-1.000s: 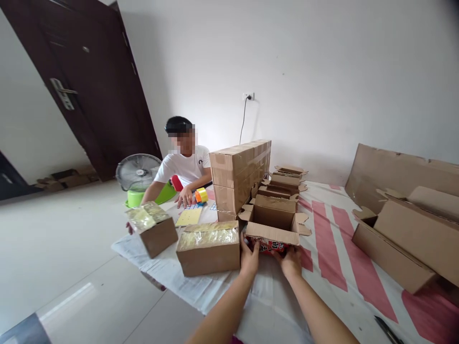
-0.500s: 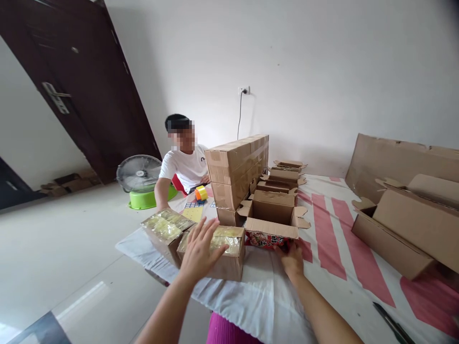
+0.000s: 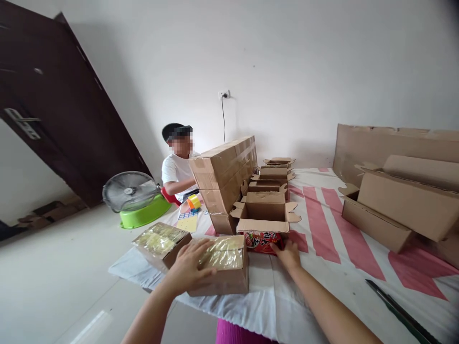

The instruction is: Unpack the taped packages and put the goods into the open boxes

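My left hand [image 3: 195, 267] lies on the left part of a carton [image 3: 222, 282] with clear tape over its yellowish top, fingers stretched out. My right hand [image 3: 288, 256] holds the right end of a red printed packet [image 3: 261, 242], thumb on its front; some fingers are hidden behind. The packet is upright against the near side of an open cardboard box [image 3: 267, 212] whose flaps are spread. Another taped carton [image 3: 161, 241] sits left of my left hand.
Stacked sealed cartons [image 3: 222, 181] stand behind, with several open boxes [image 3: 271, 173] beside them. More open boxes [image 3: 405, 205] stand at right. A utility knife [image 3: 398, 308] lies near the front. A co-worker [image 3: 177, 167] sits beyond, near a tape roll [image 3: 193, 202] and a fan [image 3: 129, 191].
My left hand has come down onto the taped carton. More of the red packet's front shows beside my right hand. The co-worker's arm has drawn back from the left carton.
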{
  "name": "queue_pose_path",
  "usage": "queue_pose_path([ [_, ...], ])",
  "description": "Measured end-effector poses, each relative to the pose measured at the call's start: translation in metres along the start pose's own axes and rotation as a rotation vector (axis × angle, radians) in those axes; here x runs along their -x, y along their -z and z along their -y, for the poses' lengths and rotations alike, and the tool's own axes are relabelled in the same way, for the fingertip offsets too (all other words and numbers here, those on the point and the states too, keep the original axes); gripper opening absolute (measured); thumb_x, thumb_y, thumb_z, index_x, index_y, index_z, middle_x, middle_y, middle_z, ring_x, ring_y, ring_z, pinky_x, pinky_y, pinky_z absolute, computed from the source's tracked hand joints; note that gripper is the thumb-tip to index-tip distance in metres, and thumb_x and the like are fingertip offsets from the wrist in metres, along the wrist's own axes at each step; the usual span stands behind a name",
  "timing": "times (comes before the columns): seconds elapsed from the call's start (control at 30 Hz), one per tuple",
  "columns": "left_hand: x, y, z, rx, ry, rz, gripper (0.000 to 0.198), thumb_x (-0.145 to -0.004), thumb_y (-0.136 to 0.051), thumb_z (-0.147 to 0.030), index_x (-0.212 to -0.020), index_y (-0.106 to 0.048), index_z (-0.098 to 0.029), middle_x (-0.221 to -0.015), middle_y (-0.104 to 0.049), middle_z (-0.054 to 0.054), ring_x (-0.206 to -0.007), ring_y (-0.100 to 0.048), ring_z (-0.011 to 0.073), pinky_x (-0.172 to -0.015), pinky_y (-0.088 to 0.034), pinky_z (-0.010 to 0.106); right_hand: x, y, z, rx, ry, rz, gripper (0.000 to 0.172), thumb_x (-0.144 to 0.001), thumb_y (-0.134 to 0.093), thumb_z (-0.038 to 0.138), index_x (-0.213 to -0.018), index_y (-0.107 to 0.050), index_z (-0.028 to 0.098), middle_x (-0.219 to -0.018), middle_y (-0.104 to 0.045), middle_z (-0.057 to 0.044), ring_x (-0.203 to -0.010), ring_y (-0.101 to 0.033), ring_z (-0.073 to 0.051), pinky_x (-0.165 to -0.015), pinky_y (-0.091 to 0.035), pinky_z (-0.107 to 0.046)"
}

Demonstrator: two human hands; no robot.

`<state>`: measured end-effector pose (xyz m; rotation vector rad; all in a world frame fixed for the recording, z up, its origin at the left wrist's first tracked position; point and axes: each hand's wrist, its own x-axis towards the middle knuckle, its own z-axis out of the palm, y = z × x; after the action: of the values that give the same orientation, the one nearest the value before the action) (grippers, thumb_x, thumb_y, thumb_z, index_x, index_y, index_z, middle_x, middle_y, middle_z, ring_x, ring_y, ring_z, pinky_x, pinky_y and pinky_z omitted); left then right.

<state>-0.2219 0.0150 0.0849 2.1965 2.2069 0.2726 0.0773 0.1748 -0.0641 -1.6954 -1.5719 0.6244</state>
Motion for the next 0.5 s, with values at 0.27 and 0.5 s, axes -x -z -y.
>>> queue_pose_path([
  [0.27, 0.012, -0.013, 0.014, 0.124, 0.087, -0.087, 0.055, -0.081, -0.062, -0.057, -0.128, -0.064, -0.028, -0.144, -0.054, 0.009, -0.122, -0.060, 0.0320, -0.103, -0.050, 0.045, 0.093, 0.039, -0.024, -0.320, 0.268, 0.155, 0.066, -0.085, -0.046, 0.068, -0.131, -0.050, 0.021, -0.136, -0.056, -0.015, -0.125, -0.055, -0.027, -0.100, -0.048, -0.041],
  [0.5, 0.031, -0.013, -0.067, 0.292, -0.081, -0.025, 0.058, -0.068, -0.078, -0.055, -0.119, -0.069, -0.032, -0.138, -0.057, 0.010, -0.118, -0.062, 0.0338, -0.098, -0.054, 0.044, 0.163, 0.049, -0.052, -0.638, 0.334, 0.235, 0.085, -0.073, -0.065, 0.070, -0.140, -0.041, 0.024, -0.132, -0.058, -0.014, -0.110, -0.062, -0.031, -0.082, -0.053, -0.036],
])
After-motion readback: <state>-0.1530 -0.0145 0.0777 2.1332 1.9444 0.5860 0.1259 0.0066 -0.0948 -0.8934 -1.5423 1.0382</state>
